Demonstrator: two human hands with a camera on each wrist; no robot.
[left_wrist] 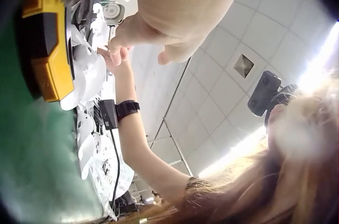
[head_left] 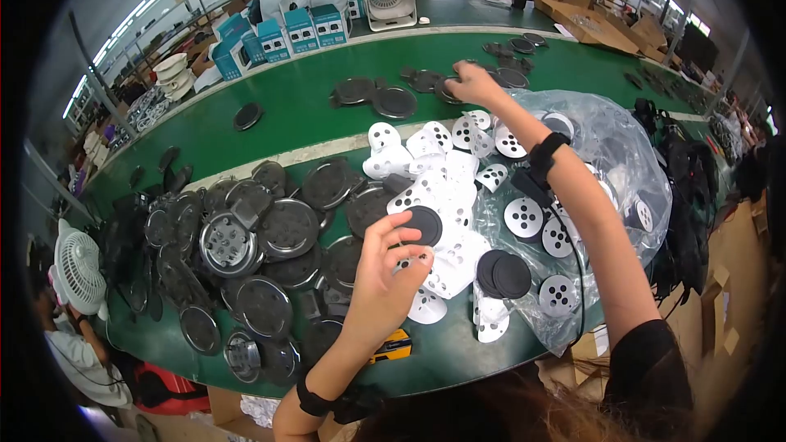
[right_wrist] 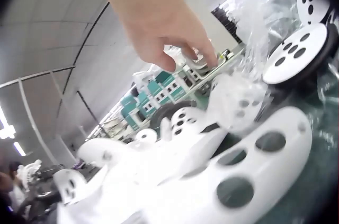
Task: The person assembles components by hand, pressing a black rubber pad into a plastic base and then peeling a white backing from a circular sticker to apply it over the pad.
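A black disc (head_left: 424, 226) lies on the white pieces (head_left: 446, 188), just beyond the left hand (head_left: 385, 278), whose fingers are loosely bent, spread and holding nothing. The right hand (head_left: 476, 84) is over a dark round part (head_left: 449, 91) on the far green strip (head_left: 303, 106); its fingers curve downward with a gap between them and the thumb, nothing visibly grasped, and whether they touch the part cannot be told.

Two more discs (head_left: 503, 276) overlap nearer the front. A clear bag (head_left: 626, 143) spreads under and around the white covers (head_left: 559, 295) on the right, beneath the right forearm. A heap of dark parts (head_left: 262, 307) crowds the left, and a yellow box (head_left: 393, 347) sits beside the left forearm.

The green table (head_left: 458, 364) is divided from the strip by a pale rail (head_left: 319, 149). Behind stand teal boxes (head_left: 301, 30) and a fan (head_left: 391, 2), with cardboard (head_left: 585, 24) at the right. Another fan (head_left: 79, 266) and a person (head_left: 86, 360) appear at the left edge, and bright tube lights line the ceiling.
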